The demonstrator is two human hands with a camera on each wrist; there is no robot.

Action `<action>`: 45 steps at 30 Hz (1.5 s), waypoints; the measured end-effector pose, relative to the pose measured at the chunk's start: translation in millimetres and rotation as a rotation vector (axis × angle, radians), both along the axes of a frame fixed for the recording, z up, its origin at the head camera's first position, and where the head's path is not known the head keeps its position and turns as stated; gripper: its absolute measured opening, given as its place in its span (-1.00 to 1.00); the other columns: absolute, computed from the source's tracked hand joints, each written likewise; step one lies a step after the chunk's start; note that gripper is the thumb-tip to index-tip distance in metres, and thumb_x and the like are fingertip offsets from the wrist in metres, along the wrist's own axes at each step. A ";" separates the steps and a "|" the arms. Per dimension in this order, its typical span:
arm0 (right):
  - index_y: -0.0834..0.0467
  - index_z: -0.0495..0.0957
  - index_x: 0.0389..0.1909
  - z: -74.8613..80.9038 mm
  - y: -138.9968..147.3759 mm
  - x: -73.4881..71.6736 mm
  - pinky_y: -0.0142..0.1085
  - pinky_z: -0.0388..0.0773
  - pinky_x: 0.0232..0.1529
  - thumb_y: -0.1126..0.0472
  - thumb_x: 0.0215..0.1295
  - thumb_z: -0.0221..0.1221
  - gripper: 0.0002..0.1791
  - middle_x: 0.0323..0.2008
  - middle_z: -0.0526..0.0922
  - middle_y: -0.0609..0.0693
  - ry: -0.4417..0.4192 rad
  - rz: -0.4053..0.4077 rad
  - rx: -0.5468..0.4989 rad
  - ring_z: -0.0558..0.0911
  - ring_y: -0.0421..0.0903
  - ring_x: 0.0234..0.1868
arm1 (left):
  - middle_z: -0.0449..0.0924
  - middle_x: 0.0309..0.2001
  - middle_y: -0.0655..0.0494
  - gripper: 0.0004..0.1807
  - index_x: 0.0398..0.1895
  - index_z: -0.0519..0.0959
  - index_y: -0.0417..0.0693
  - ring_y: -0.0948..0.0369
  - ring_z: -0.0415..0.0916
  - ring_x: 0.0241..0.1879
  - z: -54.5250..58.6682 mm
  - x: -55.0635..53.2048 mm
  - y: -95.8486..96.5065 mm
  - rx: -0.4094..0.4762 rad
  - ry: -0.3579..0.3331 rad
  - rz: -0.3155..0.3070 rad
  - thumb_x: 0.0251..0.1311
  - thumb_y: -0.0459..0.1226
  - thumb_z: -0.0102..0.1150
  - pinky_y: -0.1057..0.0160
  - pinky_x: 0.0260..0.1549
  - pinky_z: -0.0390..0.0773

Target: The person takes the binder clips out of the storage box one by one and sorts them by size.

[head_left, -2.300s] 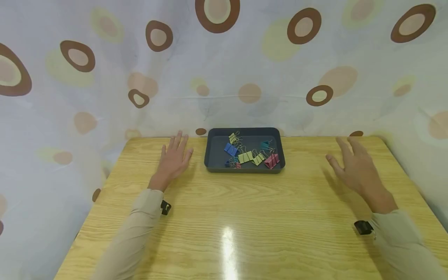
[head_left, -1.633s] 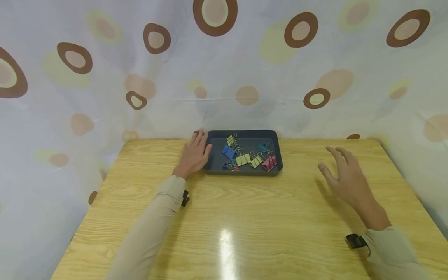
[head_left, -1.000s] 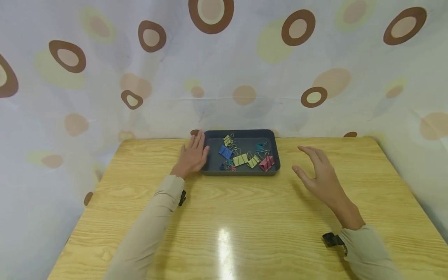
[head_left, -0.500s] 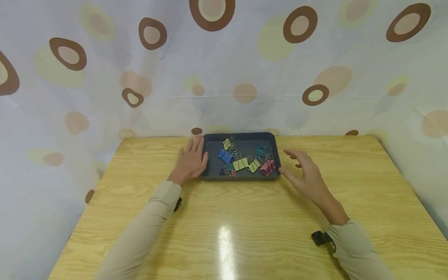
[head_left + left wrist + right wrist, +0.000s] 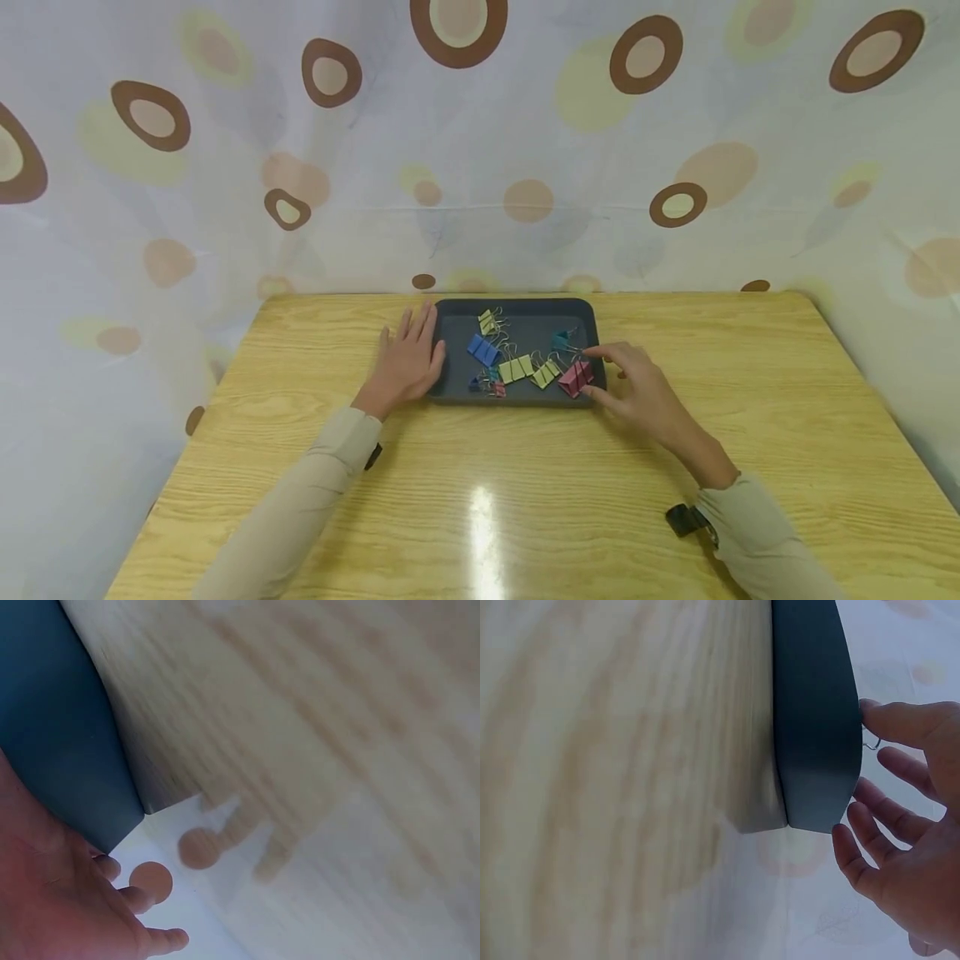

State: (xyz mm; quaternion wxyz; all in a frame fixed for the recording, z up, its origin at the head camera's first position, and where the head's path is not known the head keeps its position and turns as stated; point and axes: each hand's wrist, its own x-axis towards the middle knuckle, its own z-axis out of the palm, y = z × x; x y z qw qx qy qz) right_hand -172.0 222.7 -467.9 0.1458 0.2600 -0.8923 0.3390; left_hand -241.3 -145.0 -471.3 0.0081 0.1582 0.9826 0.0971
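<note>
A dark grey tray (image 5: 536,325) holds several binder clips in yellow, blue, teal and pink. My left hand (image 5: 401,367) lies flat along the tray's left wall, fingers straight and pointing to the back. In the left wrist view its palm is beside the tray's dark outer wall (image 5: 64,712). My right hand (image 5: 648,400) reaches over the tray's right rim, thumb and index finger apart. Those fingertips are right at the large pink binder clip (image 5: 576,377), in the front right corner. The right wrist view shows the right hand's spread fingers (image 5: 885,810) at the rim.
Other clips in the tray include a teal one (image 5: 562,341), a blue one (image 5: 483,350) and a yellow one (image 5: 516,368). Under the tray is a wooden table (image 5: 420,483). Behind it hangs a patterned cloth (image 5: 592,242).
My left hand has come right, up against the tray. The right hand has travelled left to the pink clip's corner. The tray has slid nearer, away from the cloth, with the clips inside.
</note>
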 end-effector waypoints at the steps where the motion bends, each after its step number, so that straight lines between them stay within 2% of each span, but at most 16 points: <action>1: 0.28 0.58 0.18 -0.5 -0.4 0.6 0.04 0.56 -0.16 0.36 0.14 0.48 -0.44 0.09 0.64 0.19 -0.003 0.005 0.009 0.57 0.18 0.04 | -0.21 0.67 -0.01 -0.29 0.68 -0.16 -0.13 -0.14 -0.20 0.61 -0.1 1.5 -0.3 0.000 0.001 0.002 0.62 -0.03 -0.38 -0.40 0.42 -0.07; 8: 0.26 0.60 0.17 1.2 -3.7 5.4 0.02 0.54 -0.14 0.31 0.20 0.46 -0.50 0.07 0.66 0.18 -0.079 0.013 0.059 0.62 0.17 0.00 | -0.20 0.67 -0.02 -0.28 0.68 -0.16 -0.12 -0.13 -0.18 0.61 -1.9 12.5 -2.2 -0.012 0.016 -0.002 0.62 -0.02 -0.39 -0.41 0.42 -0.08; 16: 0.33 0.63 0.08 3.5 -8.8 4.9 0.18 0.47 0.13 0.29 0.15 0.49 -0.52 0.00 0.69 0.20 -0.112 0.039 0.133 0.63 0.21 0.04 | -0.21 0.67 0.00 -0.28 0.68 -0.16 -0.12 -0.10 -0.19 0.62 -4.2 25.9 -2.9 0.001 0.013 -0.005 0.62 -0.02 -0.39 -0.42 0.41 -0.10; 20: 0.31 0.66 0.04 6.0 -11.1 4.8 0.18 0.45 0.13 0.29 0.12 0.51 -0.55 -0.04 0.71 0.16 -0.147 0.065 0.181 0.64 0.17 0.01 | -0.22 0.67 0.01 -0.30 0.68 -0.17 -0.11 -0.09 -0.19 0.62 -2.6 32.5 -3.7 -0.005 0.009 -0.016 0.63 -0.04 -0.39 -0.42 0.41 -0.10; 26: 0.27 0.70 -0.03 8.1 -13.7 4.1 0.13 0.52 0.04 0.30 0.08 0.53 -0.59 -0.10 0.73 0.09 -0.195 0.100 0.198 0.65 0.12 -0.05 | -0.22 0.67 0.01 -0.31 0.68 -0.14 -0.13 -0.08 -0.17 0.62 0.8 37.8 -5.3 -0.012 0.018 -0.028 0.63 -0.06 -0.38 -0.43 0.40 -0.06; 35: 0.24 0.70 -0.06 5.9 -16.5 5.7 0.11 0.54 0.02 0.31 0.06 0.54 -0.61 -0.12 0.72 0.07 -0.236 0.085 0.147 0.65 0.13 -0.06 | -0.21 0.67 -0.01 -0.31 0.67 -0.12 -0.16 -0.12 -0.13 0.60 2.9 46.3 -7.1 -0.005 0.029 -0.010 0.62 -0.06 -0.37 -0.45 0.39 -0.07; 41: 0.18 0.71 -0.09 3.1 -14.9 7.5 0.09 0.56 0.02 0.34 0.06 0.54 -0.63 -0.14 0.72 0.03 -0.249 0.079 0.073 0.65 0.10 -0.05 | -0.18 0.66 -0.01 -0.30 0.67 -0.11 -0.16 -0.10 -0.12 0.60 4.6 46.2 -6.8 -0.012 0.035 -0.011 0.62 -0.06 -0.35 -0.45 0.39 -0.07; 45: 0.17 0.73 -0.11 1.1 -12.6 8.6 -0.04 0.57 -0.10 0.38 0.09 0.51 -0.68 -0.14 0.73 0.03 -0.251 0.076 0.037 0.65 0.09 -0.08 | -0.19 0.66 0.00 -0.30 0.67 -0.12 -0.15 -0.10 -0.13 0.61 3.5 46.7 -5.9 -0.021 0.023 -0.007 0.62 -0.05 -0.36 -0.44 0.40 -0.08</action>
